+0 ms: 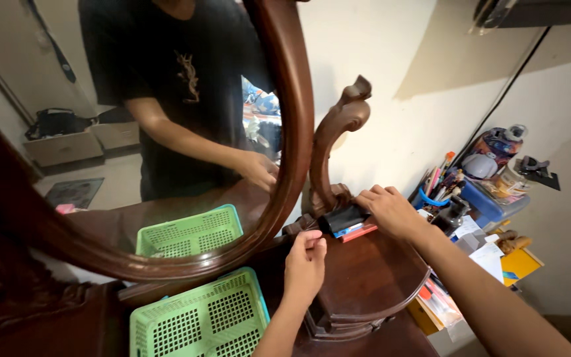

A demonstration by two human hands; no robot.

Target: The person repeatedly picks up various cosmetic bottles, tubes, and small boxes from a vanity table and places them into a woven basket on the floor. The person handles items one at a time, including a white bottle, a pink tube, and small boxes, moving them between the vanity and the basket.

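green basket (199, 317), oval mirror (166, 132), pen cup (434, 192)

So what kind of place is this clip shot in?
Most likely a bedroom or dressing corner at home. A dark wooden dresser carries an oval mirror, a green basket sits on it, and a cluttered side shelf holds a cup of pens.

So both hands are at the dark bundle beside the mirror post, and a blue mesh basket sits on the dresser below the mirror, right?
Not quite: the head view shows the mesh basket is green, not blue. The rest holds: the right hand rests on the dark bundle beside the mirror post, with the left hand at its near end.
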